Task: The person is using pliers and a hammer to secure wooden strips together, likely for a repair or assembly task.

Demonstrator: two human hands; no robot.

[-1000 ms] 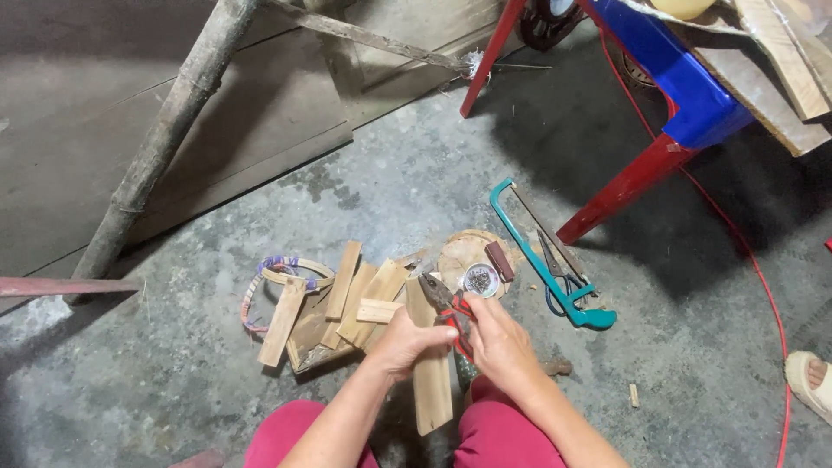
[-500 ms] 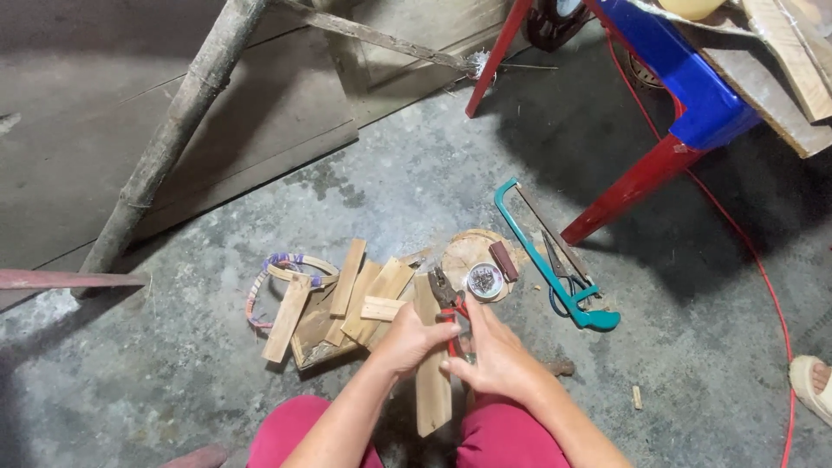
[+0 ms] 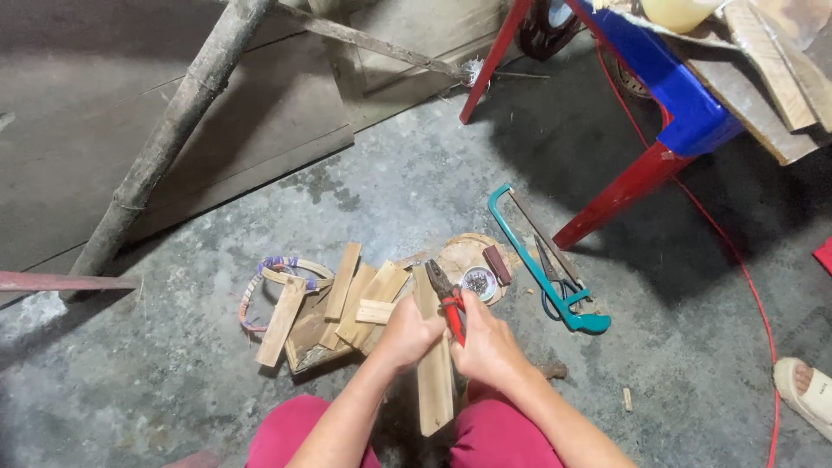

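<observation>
Red-handled pliers (image 3: 448, 301) clenched in right hand (image 3: 487, 347), left hand (image 3: 406, 334) gripping wooden slat (image 3: 432, 373); steady slat firmly, jaws just beyond fingertips.

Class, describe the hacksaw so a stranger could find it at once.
Start at the red stool leg on the concrete floor. Just left of its foot lies the hacksaw, right of the wood scraps. Its teal frame and handle set it apart.

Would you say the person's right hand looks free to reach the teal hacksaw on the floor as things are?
Probably not at once: the right hand is gripping the red-handled pliers over the wooden strip. The hacksaw lies unobstructed on that side, so the path itself looks open.
</observation>
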